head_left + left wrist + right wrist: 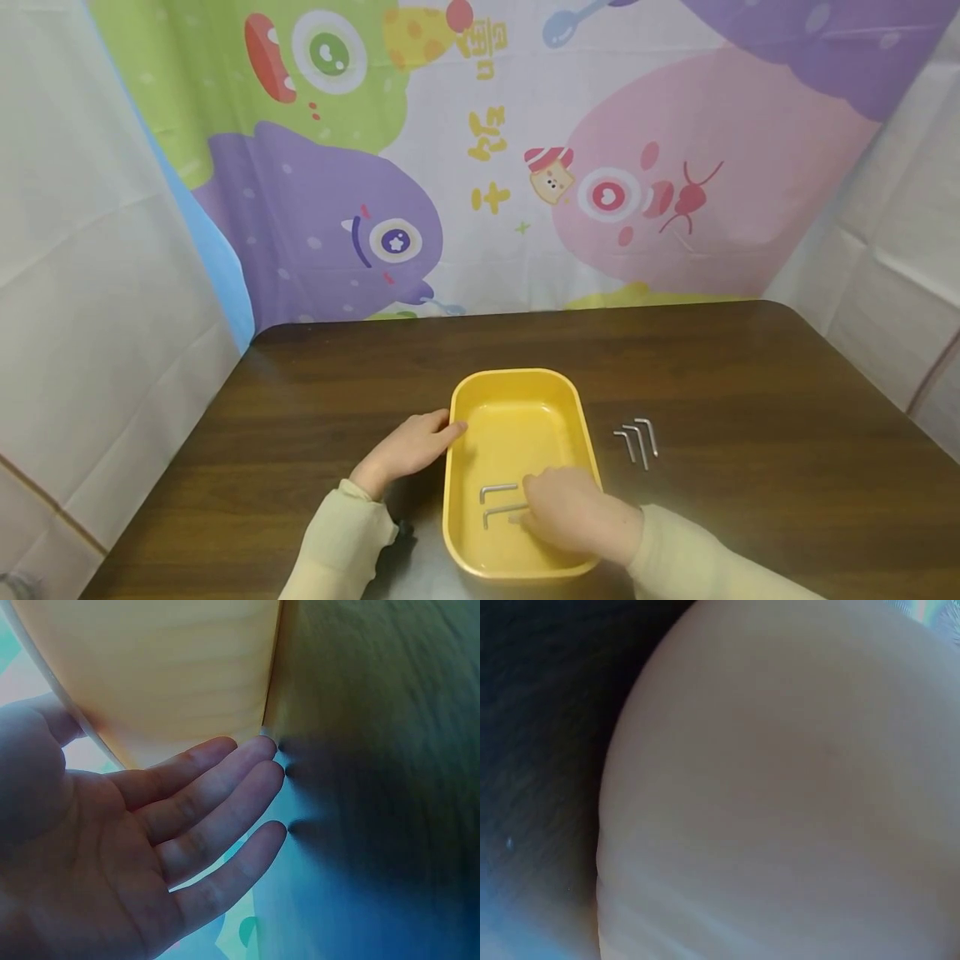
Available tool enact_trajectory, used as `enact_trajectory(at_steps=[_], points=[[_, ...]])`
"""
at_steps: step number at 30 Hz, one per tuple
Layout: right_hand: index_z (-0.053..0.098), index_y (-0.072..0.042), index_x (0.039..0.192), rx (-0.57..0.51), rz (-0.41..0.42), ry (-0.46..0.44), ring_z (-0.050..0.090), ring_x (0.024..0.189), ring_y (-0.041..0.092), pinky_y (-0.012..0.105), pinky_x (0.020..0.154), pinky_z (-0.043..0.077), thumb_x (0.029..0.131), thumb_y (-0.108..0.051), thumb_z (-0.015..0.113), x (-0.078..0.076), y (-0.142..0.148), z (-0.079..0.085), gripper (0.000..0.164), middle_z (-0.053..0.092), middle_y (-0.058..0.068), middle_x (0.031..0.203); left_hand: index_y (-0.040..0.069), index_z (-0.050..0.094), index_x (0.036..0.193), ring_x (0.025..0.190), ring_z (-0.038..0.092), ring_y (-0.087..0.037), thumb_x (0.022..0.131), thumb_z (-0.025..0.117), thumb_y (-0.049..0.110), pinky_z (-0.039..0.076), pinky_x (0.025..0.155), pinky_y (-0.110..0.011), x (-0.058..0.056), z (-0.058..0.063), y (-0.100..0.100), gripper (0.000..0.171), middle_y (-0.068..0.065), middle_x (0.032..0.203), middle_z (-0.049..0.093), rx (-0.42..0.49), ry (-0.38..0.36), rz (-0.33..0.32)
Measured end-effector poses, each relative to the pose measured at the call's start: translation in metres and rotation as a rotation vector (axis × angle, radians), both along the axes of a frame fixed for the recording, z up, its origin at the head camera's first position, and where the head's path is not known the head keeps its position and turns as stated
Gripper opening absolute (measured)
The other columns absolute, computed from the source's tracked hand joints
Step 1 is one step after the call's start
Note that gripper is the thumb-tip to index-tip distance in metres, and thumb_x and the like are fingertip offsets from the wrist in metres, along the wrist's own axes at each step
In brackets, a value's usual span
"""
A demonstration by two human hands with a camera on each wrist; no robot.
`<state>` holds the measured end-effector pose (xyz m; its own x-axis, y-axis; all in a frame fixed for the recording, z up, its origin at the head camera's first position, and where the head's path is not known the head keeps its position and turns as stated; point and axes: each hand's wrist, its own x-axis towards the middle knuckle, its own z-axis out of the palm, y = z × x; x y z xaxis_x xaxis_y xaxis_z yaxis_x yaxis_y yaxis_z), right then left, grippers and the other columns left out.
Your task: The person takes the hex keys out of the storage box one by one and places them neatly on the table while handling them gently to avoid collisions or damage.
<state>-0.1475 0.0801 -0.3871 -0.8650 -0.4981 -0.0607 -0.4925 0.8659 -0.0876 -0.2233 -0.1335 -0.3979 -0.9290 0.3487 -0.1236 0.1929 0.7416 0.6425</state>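
Observation:
A yellow rectangular tub point(517, 433) stands on the dark wooden table. My left hand point(412, 447) is at its left wall, thumb over the rim. In the left wrist view the fingers point(217, 859) lie along the outside, fingertips down by the table. Inside the tub, my right hand point(570, 510) is low over the floor with curled fingers, pinching a hex key point(516, 519) whose short end peeks out below the fingertips. Two other silver hex keys, an upper hex key point(498, 489) and a lower hex key point(504, 509), lie beside it. The right wrist view is mostly filled by skin.
Three more L-shaped hex keys point(640, 443) lie side by side on the table point(750, 417), right of the tub. A cartoon-printed curtain point(487, 250) hangs behind the far table edge, with pale cloth point(97, 250) at both sides.

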Motion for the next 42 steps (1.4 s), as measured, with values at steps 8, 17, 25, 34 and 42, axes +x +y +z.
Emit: enact_trajectory(at_steps=[8, 17, 25, 34, 42], points=[[0.056, -0.01, 0.066, -0.011, 0.065, 0.036, 0.052, 0.053, 0.02, 0.034, 0.046, 0.039, 0.077, -0.03, 0.063, -0.0012, 0.0016, 0.0008, 0.024, 0.054, 0.005, 0.059, 0.012, 0.057, 0.115, 0.088, 0.056, -0.015, 0.094, 0.043, 0.04, 0.045, 0.083, -0.039, 0.0, -0.0005, -0.0003, 0.038, -0.002, 0.099, 0.063, -0.001, 0.001, -0.003], [0.055, -0.012, 0.061, -0.026, 0.132, 0.122, 0.05, 0.053, 0.017, 0.03, 0.046, 0.037, 0.072, -0.017, 0.062, -0.0028, 0.0029, -0.0024, 0.014, 0.053, 0.002, 0.059, 0.012, 0.058, 0.115, 0.087, 0.056, -0.014, 0.094, 0.043, 0.039, 0.045, 0.083, -0.039, -0.001, -0.0012, -0.0004, 0.037, -0.002, 0.099, 0.063, 0.003, 0.004, -0.007], [0.051, -0.014, 0.058, -0.02, 0.161, 0.166, 0.049, 0.052, 0.016, 0.029, 0.046, 0.037, 0.067, -0.013, 0.067, -0.0031, 0.0029, -0.0059, 0.018, 0.051, 0.001, 0.058, 0.012, 0.058, 0.113, 0.086, 0.056, -0.014, 0.094, 0.043, 0.038, 0.045, 0.082, -0.039, 0.0006, 0.0004, 0.0003, 0.036, -0.002, 0.097, 0.063, 0.001, 0.005, -0.006], [0.051, -0.01, 0.065, -0.066, 0.182, 0.187, 0.048, 0.052, 0.016, 0.028, 0.045, 0.036, 0.068, -0.004, 0.061, -0.0022, 0.0011, -0.0066, 0.012, 0.05, 0.001, 0.059, 0.012, 0.058, 0.114, 0.085, 0.056, -0.014, 0.094, 0.043, 0.04, 0.045, 0.081, -0.038, -0.0007, -0.0004, -0.0005, 0.037, -0.001, 0.098, 0.063, 0.004, 0.002, -0.001], [0.05, -0.009, 0.069, -0.079, 0.155, 0.167, 0.049, 0.05, 0.016, 0.029, 0.043, 0.038, 0.067, 0.001, 0.059, -0.0041, 0.0003, -0.0087, 0.014, 0.05, 0.002, 0.058, 0.012, 0.057, 0.116, 0.086, 0.056, -0.014, 0.094, 0.043, 0.04, 0.045, 0.083, -0.039, -0.0004, -0.0008, -0.0005, 0.039, -0.002, 0.099, 0.063, 0.013, -0.011, 0.001]])
